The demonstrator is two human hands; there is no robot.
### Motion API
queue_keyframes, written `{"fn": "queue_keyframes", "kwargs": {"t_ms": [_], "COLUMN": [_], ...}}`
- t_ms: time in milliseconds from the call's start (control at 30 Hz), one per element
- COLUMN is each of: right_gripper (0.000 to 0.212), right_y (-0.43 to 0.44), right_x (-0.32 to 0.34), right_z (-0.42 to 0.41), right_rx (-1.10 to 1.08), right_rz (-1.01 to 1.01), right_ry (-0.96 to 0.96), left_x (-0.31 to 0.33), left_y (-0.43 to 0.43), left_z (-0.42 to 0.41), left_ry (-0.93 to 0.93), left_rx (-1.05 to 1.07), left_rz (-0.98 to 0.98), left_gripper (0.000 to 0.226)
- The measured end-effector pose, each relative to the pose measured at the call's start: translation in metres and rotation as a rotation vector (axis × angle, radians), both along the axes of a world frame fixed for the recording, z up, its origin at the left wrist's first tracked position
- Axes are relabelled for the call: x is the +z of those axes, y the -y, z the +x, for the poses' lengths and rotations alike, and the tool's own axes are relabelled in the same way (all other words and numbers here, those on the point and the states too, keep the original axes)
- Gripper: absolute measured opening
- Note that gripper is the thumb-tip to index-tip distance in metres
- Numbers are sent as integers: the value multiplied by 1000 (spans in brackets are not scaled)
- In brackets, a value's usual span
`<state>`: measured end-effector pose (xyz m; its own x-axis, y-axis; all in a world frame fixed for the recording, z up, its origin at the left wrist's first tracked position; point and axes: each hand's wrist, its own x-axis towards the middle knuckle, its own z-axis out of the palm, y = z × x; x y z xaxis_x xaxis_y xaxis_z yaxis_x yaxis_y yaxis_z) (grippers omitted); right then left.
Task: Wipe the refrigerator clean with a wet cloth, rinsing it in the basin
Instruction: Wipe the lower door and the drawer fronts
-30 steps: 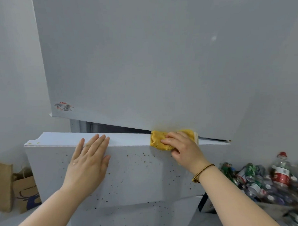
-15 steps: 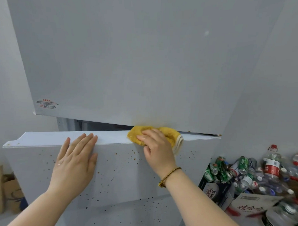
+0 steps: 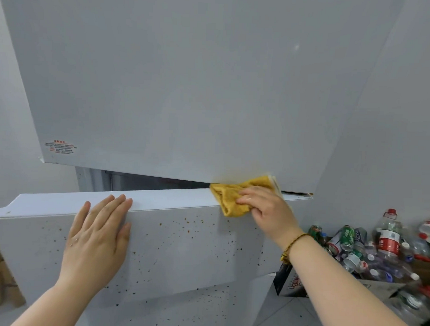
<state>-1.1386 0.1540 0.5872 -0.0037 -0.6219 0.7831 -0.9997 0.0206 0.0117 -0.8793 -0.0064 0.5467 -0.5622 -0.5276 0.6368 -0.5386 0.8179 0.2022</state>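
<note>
**A:** Is any writing showing on the refrigerator (image 3: 212, 65)?

**B:** A small sticker (image 3: 60, 147) is sitting at the lower left corner of the upper door (image 3: 138, 99). It is showing a red heading over lines of fine print, all too small to read.

**A:** And the yellow cloth (image 3: 232, 200)?

**B:** It is lying bunched on the top edge of the lower door (image 3: 181, 247), near that edge's right end, and is touching the bottom edge of the upper door. The right hand (image 3: 268, 213) is gripping it, with the fingers curling over the folds and pressing them down. A braided bracelet (image 3: 291, 246) is circling that wrist.

**A:** What is the left hand (image 3: 96, 239) doing?

**B:** It is lying flat on the front of the lower door, fingers straight and close together, the tips reaching the top edge. It is holding nothing. Brown specks are dotting the door front around and below it.

**A:** Any containers?

**B:** A cardboard box (image 3: 292, 282) is standing on the floor beside the refrigerator's right side, with dark printing on its flap that I cannot make out. Crushed green cans (image 3: 347, 237) and clear plastic bottles are spilling over it in a heap. One upright bottle (image 3: 388, 239) is wearing a red cap and a red label, and the white lettering on the label is blurring past reading. A brown paper bag (image 3: 0, 277) is leaning at the far left, and I cannot see what is in it.
</note>
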Motion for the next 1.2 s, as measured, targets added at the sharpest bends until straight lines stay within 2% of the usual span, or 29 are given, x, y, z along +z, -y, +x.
{"fn": "queue_keyframes", "kwargs": {"t_ms": [233, 367, 433, 500, 567, 633, 733, 867, 1033, 1200], "right_gripper": [39, 30, 28, 29, 34, 39, 35, 34, 35, 34], "right_y": [-23, 2, 11, 18, 25, 30, 53, 86, 152, 219], "right_x": [0, 2, 1, -2, -4, -5, -5, -4, -5, 0], "right_z": [-6, 19, 28, 37, 47, 54, 74, 101, 166, 244], "right_rx": [-124, -138, -174, -201, -222, -239, -283, -300, -129, 151], "right_rz": [-29, -49, -62, -99, -145, -175, -195, -185, -219, -81], "right_ry": [179, 169, 201, 222, 196, 213, 233, 187, 111, 157], "left_x": [5, 8, 11, 12, 16, 21, 27, 29, 29, 24], "left_y": [-1, 9, 17, 32, 50, 64, 88, 112, 120, 132], "left_z": [7, 5, 10, 24, 43, 54, 66, 78, 91, 93], "left_ry": [51, 71, 4, -199, -345, -341, -323, -351, -501, -595], "left_rx": [-12, -69, -79, 31, 165, 173, 51, -60, -202, -189], "left_rz": [-14, 8, 31, 78, 181, 264, 415, 439, 565, 619], "left_gripper": [48, 56, 58, 55, 61, 55, 44, 35, 37, 44]}}
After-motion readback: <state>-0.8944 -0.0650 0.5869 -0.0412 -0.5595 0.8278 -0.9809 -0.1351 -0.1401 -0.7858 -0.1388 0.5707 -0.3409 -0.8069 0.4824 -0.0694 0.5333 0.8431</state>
